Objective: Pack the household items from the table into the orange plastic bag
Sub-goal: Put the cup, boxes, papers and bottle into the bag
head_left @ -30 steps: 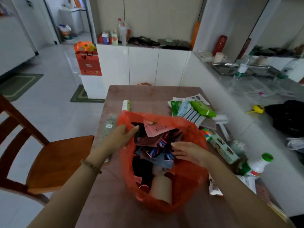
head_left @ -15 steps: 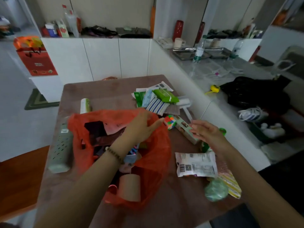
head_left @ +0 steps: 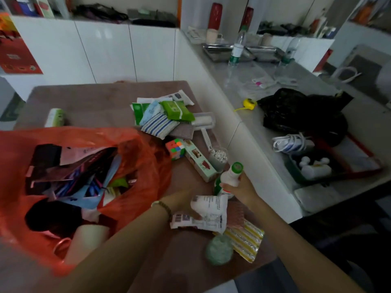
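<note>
The orange plastic bag (head_left: 146, 159) lies open at the left of the brown table (head_left: 95, 98), stuffed with packets and a cardboard tube. To its right, my left hand (head_left: 182, 205) grips a white printed packet (head_left: 206, 215) just above the table. My right hand (head_left: 240, 188) is closed around a white bottle with a green cap (head_left: 231, 176). A pile of green and striped packs (head_left: 165, 115), a lint roller (head_left: 204, 123), a puzzle cube (head_left: 175, 148) and a long box (head_left: 200, 163) lie further back.
A green mesh ball (head_left: 219, 249) and a yellow striped packet (head_left: 245, 240) lie near the table's front edge. A jar of cotton swabs (head_left: 220, 158) stands by the long box. A white counter (head_left: 264, 144) borders the table's right side, holding a black bag (head_left: 296, 111) and a yellow tape measure (head_left: 249, 102).
My left hand left the bag's mouth, crossed right and took hold of the white packet. My right hand reached on and closed around the green-capped bottle. The view swung right.
</note>
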`<state>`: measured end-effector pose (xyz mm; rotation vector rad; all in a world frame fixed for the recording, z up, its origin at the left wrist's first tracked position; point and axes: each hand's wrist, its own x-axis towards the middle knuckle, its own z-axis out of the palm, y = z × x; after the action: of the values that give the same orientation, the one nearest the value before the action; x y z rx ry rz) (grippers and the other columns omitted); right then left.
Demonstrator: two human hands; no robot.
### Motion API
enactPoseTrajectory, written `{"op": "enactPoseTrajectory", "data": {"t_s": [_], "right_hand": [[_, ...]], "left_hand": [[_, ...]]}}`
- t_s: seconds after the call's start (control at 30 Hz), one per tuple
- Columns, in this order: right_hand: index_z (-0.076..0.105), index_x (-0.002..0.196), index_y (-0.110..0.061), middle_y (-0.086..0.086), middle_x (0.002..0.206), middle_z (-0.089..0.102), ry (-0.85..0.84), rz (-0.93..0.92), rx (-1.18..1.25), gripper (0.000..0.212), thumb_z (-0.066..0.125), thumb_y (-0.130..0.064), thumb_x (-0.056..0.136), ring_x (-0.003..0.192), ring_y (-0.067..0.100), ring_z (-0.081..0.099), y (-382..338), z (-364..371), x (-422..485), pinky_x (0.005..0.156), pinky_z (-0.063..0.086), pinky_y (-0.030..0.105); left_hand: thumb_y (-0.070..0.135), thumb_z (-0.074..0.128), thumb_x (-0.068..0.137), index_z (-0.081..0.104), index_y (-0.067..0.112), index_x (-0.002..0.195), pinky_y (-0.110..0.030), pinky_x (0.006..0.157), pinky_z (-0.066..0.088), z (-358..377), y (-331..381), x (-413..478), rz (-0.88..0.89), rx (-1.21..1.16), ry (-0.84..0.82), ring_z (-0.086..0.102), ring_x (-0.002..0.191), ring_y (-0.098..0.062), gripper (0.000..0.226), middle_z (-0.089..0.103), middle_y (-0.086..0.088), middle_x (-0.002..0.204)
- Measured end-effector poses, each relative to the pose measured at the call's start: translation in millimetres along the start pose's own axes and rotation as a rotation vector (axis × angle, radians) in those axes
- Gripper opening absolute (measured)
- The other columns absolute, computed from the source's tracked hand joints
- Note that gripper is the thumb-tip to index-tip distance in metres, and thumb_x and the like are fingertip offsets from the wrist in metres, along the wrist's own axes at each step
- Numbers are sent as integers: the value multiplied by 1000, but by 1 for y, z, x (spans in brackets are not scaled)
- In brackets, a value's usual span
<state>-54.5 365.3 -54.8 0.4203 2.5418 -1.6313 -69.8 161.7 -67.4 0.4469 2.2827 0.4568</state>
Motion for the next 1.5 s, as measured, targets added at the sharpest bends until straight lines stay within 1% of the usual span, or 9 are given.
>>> {"op": "enactPoseTrajectory", "data": {"t_s": [0.27,0.43,0.77,0.93,1.1,1.23,1.37,1.43,1.5], "right_hand": [[50,105,-22,-1,106,58,43,-79,-4,42,77,-12,75,101,16,55,14,-1,2,87,41,27],[54,105,-21,-1,104,60,102,-74,56,29,71,-15,82,100,17,57,17,3,-1,86,41,26],[55,121,-3,8,113,62,208,-326,169,40,68,-8,83,100,14,62,-72,-9,-31,79,51,13],[57,109,-9,-3,98,64,95,-413,269,26,64,-6,85,83,-11,63,-128,29,-68,70,51,9],[58,111,-7,-4,101,65,-87,-460,265,30,66,-8,82,86,-10,64,-157,88,-92,71,49,8],[62,106,-27,-9,102,68,-186,-468,196,30,74,-29,79,97,2,65,-173,136,-97,82,54,23],[61,109,-13,-2,104,67,-285,-420,262,30,72,-15,81,96,2,65,-181,183,-101,85,51,23],[60,110,-4,0,101,67,-330,-418,257,29,69,-8,82,92,2,65,-184,206,-104,82,51,21],[60,110,-1,5,103,67,-377,-411,249,30,69,-9,82,94,8,65,-185,228,-104,82,51,21]], "left_hand": [[52,84,52,33,21,138,-42,96,46,19,8,16,74,243,144,50,119,-29,104,47,-6,135],[45,76,71,25,17,147,-33,107,36,32,-11,12,34,16,232,40,133,-25,95,35,-8,151],[37,70,81,58,24,119,-27,75,49,-34,-32,-100,208,-351,847,64,96,-13,43,69,6,113],[40,76,73,64,28,108,-38,74,55,-73,-94,-192,52,-399,1080,67,86,-11,39,72,8,102],[32,77,73,64,25,99,-27,60,47,-77,-154,-236,-127,-266,1060,62,72,-5,30,66,16,83],[25,76,75,67,16,108,-34,68,50,-57,-191,-231,-304,110,919,64,90,-30,36,71,-8,98],[20,75,73,62,13,113,-39,83,36,-53,-196,-246,-157,467,1461,46,101,-28,42,55,-9,114],[37,70,74,40,17,135,-43,101,27,-58,-205,-261,-359,286,1561,33,122,-35,71,35,-15,137],[40,78,67,16,18,147,-52,108,26,-60,-224,-272,-544,-143,1415,28,133,-44,104,21,-23,149]]}}
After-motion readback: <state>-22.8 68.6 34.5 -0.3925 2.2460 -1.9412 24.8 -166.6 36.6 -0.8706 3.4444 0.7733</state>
